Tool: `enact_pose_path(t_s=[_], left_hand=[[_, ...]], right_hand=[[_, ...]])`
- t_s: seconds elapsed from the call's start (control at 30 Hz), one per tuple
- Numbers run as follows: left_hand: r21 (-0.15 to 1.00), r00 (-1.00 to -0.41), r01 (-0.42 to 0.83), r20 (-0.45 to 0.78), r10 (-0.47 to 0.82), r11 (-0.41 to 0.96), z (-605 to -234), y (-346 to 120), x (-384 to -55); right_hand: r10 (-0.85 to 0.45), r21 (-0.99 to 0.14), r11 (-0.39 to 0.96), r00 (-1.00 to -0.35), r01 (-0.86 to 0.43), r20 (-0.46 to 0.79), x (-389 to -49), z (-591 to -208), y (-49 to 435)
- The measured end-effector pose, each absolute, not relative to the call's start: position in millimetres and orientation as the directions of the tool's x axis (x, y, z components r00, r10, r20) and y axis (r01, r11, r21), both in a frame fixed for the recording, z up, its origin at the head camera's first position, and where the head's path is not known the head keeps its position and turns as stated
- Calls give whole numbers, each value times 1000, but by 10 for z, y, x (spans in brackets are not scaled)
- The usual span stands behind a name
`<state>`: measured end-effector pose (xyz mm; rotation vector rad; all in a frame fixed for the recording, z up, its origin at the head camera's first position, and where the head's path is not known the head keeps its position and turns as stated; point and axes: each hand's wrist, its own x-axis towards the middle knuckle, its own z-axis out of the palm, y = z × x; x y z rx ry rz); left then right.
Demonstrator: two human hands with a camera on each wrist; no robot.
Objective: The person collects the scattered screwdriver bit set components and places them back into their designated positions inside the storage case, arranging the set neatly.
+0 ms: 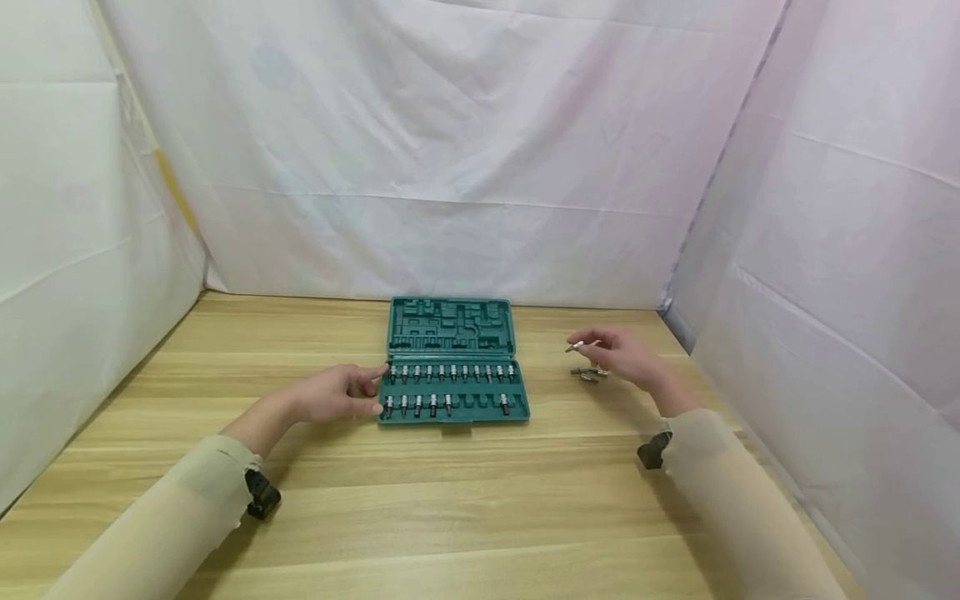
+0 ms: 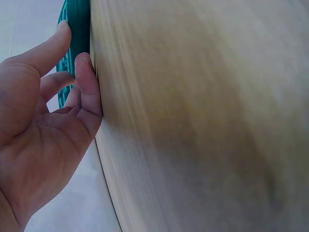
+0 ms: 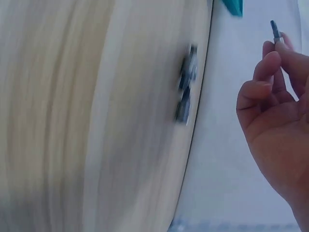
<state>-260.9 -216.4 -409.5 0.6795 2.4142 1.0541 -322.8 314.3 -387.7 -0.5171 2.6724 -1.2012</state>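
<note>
A green bit-socket case [image 1: 459, 387] lies unfolded on the table, lid at the back. Silver bit sockets fill its back row; the front row holds several at the left and one at the right, with vacant slots between. My left hand [image 1: 330, 393] holds the case by its left side, thumb [image 2: 60, 36] on the rim and other fingers bent against the edge. To the right of the case, my right hand [image 1: 628, 358] pinches a small bit socket [image 3: 275, 30] between thumb and fingertips, above the table. Several loose bit sockets [image 1: 588, 376] lie beneath that hand.
The wooden table [image 1: 450, 517] is enclosed by white cloth [image 1: 450, 167] at the back and on both sides. Each sleeve carries a black wrist device, one near the left cuff [image 1: 261, 495] and another at the right cuff [image 1: 654, 451].
</note>
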Motion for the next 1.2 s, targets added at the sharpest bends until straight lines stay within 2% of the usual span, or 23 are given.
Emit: enact_pose_path(t_s=[0.3, 0.73, 1.2], left_hand=[[760, -790, 272, -173, 588, 590, -4071, -2152, -2603], [769, -792, 261, -175, 585, 584, -4080, -2160, -2609], [764, -795, 255, -184, 578, 593, -4106, -2172, -2608]], right_hand=[[-484, -804, 538, -874, -254, -48, -3147, -3842, 2659], [-587, -732, 567, -809, -377, -38, -3092, -3811, 2153], [-656, -724, 560, -750, -403, -89, -3095, -3901, 1666]])
